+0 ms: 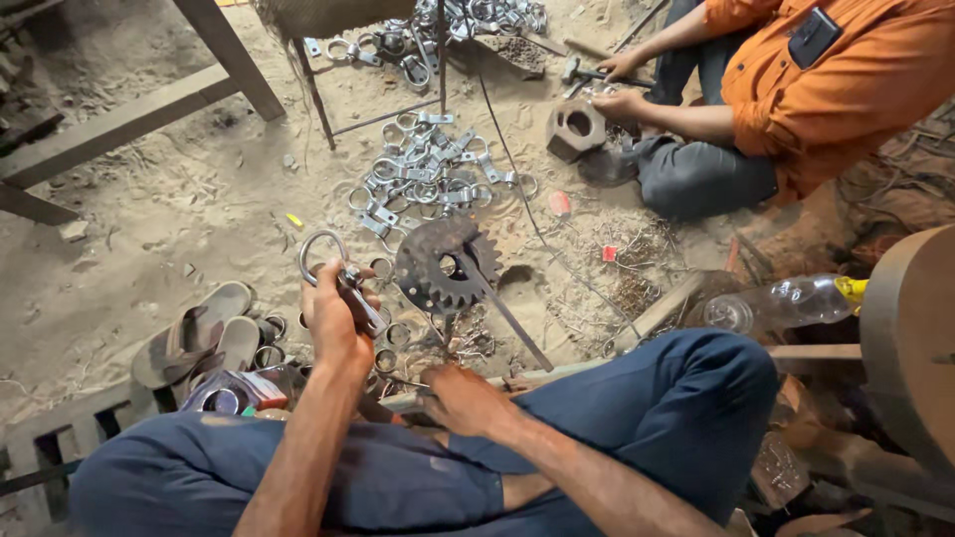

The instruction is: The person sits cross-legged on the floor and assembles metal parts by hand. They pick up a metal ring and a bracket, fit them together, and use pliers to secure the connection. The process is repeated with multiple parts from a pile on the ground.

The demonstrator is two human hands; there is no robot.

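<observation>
Head view, left hand: the left hand (336, 320) is raised at about 8 o'clock of the picture, fingers clamped on a metal clamp (336, 270); this is a round steel ring with a flat stem, held upright, ring uppermost.
Head view, right hand: the right hand (466, 398) lies low at 6 o'clock, palm down on the ground beside the knee; whether its fingers hold anything I cannot tell.
Work spot: a toothed gear (448, 266) lies flat just at 2 o'clock of the left hand, dark, rusty, with a round bore; a thin flat bar (509, 316) runs from it toward 5 o'clock.
Progress, as a judgement: a heap of finished clamps (423, 177) lies at 12 o'clock of the gear, bright and plated, so much seems done; small loose rings (390, 343) lie near the left hand, so more seems left; one piece is in hand.
Materials: shiny pressed steel against dull cast iron; the ground (189, 199) is dusty sand strewn with wire scraps.
Around: worn sandals (199, 338) at 9 o'clock; a clear plastic bottle (786, 301) at 3 o'clock; a co-worker in an orange shirt (826, 80) at 1 o'clock, both hands at a heavy metal block (575, 127).
</observation>
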